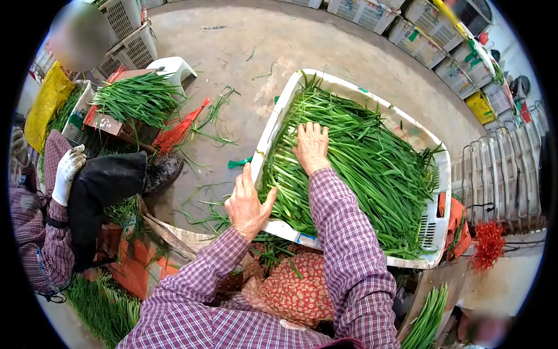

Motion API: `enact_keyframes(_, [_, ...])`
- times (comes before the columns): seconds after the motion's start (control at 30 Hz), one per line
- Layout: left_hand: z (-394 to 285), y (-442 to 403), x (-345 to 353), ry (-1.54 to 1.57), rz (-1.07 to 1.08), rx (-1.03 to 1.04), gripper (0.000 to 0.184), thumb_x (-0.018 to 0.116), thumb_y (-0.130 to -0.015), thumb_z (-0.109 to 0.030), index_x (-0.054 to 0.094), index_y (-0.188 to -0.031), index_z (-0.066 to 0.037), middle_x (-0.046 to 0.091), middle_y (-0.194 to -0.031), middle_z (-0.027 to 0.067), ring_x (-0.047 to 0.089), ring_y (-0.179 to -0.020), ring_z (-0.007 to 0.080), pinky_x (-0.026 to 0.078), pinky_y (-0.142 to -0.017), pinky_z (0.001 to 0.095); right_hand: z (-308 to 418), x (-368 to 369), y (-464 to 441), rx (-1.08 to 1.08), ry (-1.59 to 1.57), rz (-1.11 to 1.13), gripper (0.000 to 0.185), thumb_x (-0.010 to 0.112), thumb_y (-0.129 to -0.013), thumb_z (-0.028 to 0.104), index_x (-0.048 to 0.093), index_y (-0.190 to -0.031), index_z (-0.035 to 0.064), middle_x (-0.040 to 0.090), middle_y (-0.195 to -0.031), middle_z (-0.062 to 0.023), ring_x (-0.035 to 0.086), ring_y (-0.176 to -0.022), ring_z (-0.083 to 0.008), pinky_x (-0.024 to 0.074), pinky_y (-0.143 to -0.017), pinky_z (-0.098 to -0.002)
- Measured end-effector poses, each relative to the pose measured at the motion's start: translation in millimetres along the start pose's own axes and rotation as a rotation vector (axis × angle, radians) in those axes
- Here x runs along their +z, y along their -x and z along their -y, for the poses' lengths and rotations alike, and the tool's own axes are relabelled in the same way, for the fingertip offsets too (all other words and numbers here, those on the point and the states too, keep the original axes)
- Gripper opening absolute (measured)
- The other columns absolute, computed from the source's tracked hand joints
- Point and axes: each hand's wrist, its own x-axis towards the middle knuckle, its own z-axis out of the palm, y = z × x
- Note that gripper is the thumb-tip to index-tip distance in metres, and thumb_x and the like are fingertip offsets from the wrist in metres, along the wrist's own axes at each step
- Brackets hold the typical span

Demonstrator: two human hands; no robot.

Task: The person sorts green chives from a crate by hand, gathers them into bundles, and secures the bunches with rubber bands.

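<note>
A white plastic crate point(272, 131) in front of me is heaped with long garlic chives point(366, 157), their pale stems at the left and green leaves to the right. My right hand point(312, 145) lies palm down on the stems with its fingers stretched out. At the crate's near left corner is my left hand point(247, 203), thumb and fingers apart, holding nothing. It is close against the rim; whether it presses on the rim is hard to tell. Beneath my arms shows a red patterned cloth point(299, 285).
At the left sits a co-worker with a white-gloved hand point(68, 168) on the knee. Chives lie on a cardboard box point(107, 123) near a white stool point(173, 68). Red ties point(488, 244) hang right, by stacked crates point(494, 174). Another chive bunch point(427, 317) lies on a board.
</note>
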Motion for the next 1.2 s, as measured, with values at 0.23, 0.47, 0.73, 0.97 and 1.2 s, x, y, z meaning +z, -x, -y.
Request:
enact_keyframes(0.23, [1.4,1.1,1.0,-0.004,0.000,0.011,0.082,0.072,-0.077,-0.039,0.035,-0.137,0.003,0.055,-0.116,0.0206,0.062,-0.094,0.0357,0.052,-0.075,0.0419,2.4,-7.7,7.2,-0.074,-0.036,0.082,0.048,0.078,-0.066,0.030,0.060,-0.108,0.0131,0.054,-0.104,-0.0084,0.049,-0.105,-0.0262,0.0360,-0.095,-0.0449])
enact_keyframes(0.47, [0.8,1.3,-1.6,0.012,-0.009,0.034,0.083,0.073,-0.075,-0.037,0.035,-0.137,0.003,0.055,-0.112,0.0194,0.061,-0.095,0.0352,0.051,-0.073,0.0424,-46.4,-48.3,-12.2,-0.036,-0.558,0.035,0.037,0.059,-0.084,0.014,0.058,-0.121,0.0156,0.057,-0.107,-0.0133,0.054,-0.107,-0.0282,0.0400,-0.096,-0.0463])
enact_keyframes(0.73, [-0.8,-1.8,-3.8,0.042,-0.018,0.057,0.084,0.075,-0.073,-0.032,0.035,-0.137,0.005,0.055,-0.111,0.0218,0.061,-0.094,0.0373,0.051,-0.075,0.0415,-20.7,18.5,-82.3,0.097,-0.230,0.006,0.042,0.043,-0.096,0.044,0.048,-0.134,0.0275,0.061,-0.111,-0.0130,0.051,-0.106,-0.0307,0.0316,-0.095,-0.0552])
enact_keyframes(0.97, [-0.4,-0.7,-3.0,0.043,-0.034,0.070,0.085,0.075,-0.072,-0.032,0.035,-0.138,0.003,0.056,-0.110,0.0212,0.061,-0.092,0.0373,0.052,-0.072,0.0412,-20.1,-31.2,-60.4,0.291,-1.037,-0.332,0.016,0.062,-0.086,0.020,0.074,-0.095,0.0140,0.070,-0.094,-0.0080,0.061,-0.093,-0.0230,0.0465,-0.086,-0.0368])
enact_keyframes(1.2, [4.1,2.7,0.7,0.004,-0.039,0.075,0.083,0.074,-0.074,-0.034,0.036,-0.137,0.003,0.056,-0.112,0.0198,0.062,-0.092,0.0352,0.052,-0.072,0.0409,-63.7,-99.5,-49.1,0.364,-1.616,-0.393,0.020,0.059,-0.092,0.013,0.069,-0.107,0.0034,0.071,-0.090,-0.0030,0.064,-0.074,-0.0071,0.0496,-0.064,-0.0207])
